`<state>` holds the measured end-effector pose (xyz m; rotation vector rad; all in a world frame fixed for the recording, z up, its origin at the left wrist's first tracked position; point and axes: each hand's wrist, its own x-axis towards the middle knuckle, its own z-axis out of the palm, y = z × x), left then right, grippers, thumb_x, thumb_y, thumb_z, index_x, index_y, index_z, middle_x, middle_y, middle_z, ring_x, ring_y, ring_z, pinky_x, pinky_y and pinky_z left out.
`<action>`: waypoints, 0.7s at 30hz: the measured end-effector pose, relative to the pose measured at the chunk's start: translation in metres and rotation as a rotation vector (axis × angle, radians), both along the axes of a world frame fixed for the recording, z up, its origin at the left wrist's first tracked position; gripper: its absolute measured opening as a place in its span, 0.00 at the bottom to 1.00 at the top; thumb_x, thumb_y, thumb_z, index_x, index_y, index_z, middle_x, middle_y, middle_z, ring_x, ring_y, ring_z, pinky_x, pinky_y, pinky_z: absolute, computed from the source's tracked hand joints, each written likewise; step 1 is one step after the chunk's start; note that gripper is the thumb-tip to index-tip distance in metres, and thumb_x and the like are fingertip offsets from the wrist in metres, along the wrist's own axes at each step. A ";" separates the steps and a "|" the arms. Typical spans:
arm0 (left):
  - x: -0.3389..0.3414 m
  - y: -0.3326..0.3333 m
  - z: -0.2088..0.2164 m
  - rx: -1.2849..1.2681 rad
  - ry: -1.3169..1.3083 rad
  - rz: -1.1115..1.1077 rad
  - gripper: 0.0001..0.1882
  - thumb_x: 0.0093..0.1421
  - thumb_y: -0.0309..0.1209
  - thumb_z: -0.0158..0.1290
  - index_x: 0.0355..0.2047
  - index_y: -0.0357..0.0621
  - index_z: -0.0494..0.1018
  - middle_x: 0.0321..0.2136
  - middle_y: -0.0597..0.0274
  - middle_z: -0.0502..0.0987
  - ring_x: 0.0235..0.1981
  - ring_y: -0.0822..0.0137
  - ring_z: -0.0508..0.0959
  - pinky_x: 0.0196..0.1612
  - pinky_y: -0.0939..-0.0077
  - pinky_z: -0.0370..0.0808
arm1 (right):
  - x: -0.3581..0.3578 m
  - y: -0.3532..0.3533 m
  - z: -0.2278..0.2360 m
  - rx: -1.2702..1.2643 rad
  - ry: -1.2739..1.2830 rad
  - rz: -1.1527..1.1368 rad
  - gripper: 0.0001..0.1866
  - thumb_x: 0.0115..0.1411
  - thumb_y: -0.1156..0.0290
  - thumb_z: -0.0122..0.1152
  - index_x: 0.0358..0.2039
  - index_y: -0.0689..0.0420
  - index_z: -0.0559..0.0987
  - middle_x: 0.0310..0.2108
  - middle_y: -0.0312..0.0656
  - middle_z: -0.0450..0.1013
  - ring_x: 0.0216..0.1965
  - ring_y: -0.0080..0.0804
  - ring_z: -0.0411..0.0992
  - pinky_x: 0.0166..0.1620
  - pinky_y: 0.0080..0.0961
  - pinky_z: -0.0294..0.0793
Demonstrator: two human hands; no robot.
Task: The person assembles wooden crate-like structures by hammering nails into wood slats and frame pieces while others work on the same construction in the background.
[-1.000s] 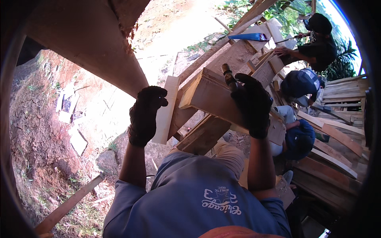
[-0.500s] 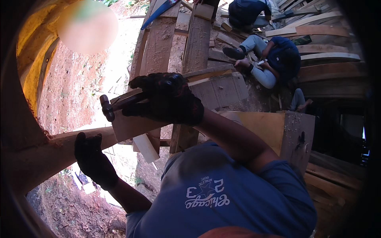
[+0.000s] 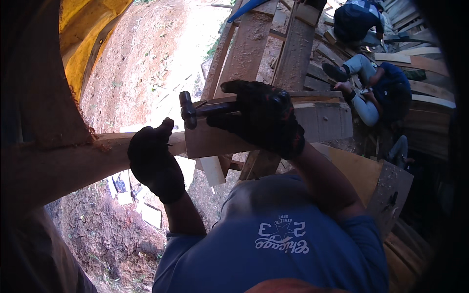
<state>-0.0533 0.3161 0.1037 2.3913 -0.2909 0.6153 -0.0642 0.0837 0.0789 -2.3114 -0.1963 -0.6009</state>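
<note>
My right hand (image 3: 267,116), in a black glove, is closed round the handle of a hammer (image 3: 188,110). The hammer's dark metal head points left, over the left end of a thick wooden board (image 3: 222,141). My left hand (image 3: 155,163), also gloved in black, is beside that end, in front of a long wooden beam (image 3: 110,146) coming from the left. Its fingers are bent together; a small dark tip shows beside them, too small to name.
A dark upright timber (image 3: 44,78) and a yellow sheet (image 3: 93,39) stand at the left. Sawdust-covered planks (image 3: 249,49) run away ahead, with a blue handsaw (image 3: 246,9) on them. A large squared timber (image 3: 361,171) lies at right. Several people (image 3: 393,93) sit among boards at far right.
My view has swung left, so the scene sits further right. My left hand has drawn closer to the board's end, and its spread fingers have come together. The right hand still grips the hammer.
</note>
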 end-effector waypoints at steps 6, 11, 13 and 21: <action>-0.011 -0.011 -0.030 -0.501 0.051 -0.383 0.08 0.68 0.21 0.49 0.35 0.30 0.78 0.35 0.44 0.86 0.48 0.52 0.87 0.71 0.39 0.68 | -0.001 0.000 0.007 -0.082 0.040 -0.009 0.35 0.48 0.54 0.85 0.54 0.53 0.82 0.32 0.41 0.82 0.36 0.36 0.83 0.43 0.33 0.83; -0.007 0.007 -0.042 -0.416 -0.027 -0.321 0.05 0.61 0.17 0.54 0.34 0.35 0.79 0.35 0.49 0.85 0.52 0.49 0.86 0.72 0.40 0.67 | -0.002 0.002 0.013 -0.096 0.117 -0.028 0.37 0.46 0.56 0.85 0.55 0.53 0.82 0.30 0.38 0.79 0.35 0.34 0.81 0.43 0.32 0.82; -0.004 0.011 -0.048 -0.484 -0.039 -0.285 0.05 0.60 0.17 0.54 0.33 0.36 0.79 0.35 0.52 0.84 0.53 0.48 0.85 0.72 0.40 0.68 | -0.003 0.003 0.012 -0.090 0.163 -0.037 0.36 0.45 0.58 0.86 0.56 0.53 0.82 0.30 0.38 0.78 0.35 0.33 0.81 0.43 0.32 0.82; 0.004 0.029 -0.051 -0.417 -0.023 -0.384 0.06 0.52 0.23 0.69 0.31 0.38 0.84 0.32 0.57 0.86 0.43 0.55 0.86 0.58 0.50 0.77 | 0.003 0.005 0.023 -0.142 0.059 0.061 0.34 0.45 0.71 0.86 0.55 0.57 0.83 0.31 0.37 0.80 0.33 0.24 0.81 0.41 0.26 0.82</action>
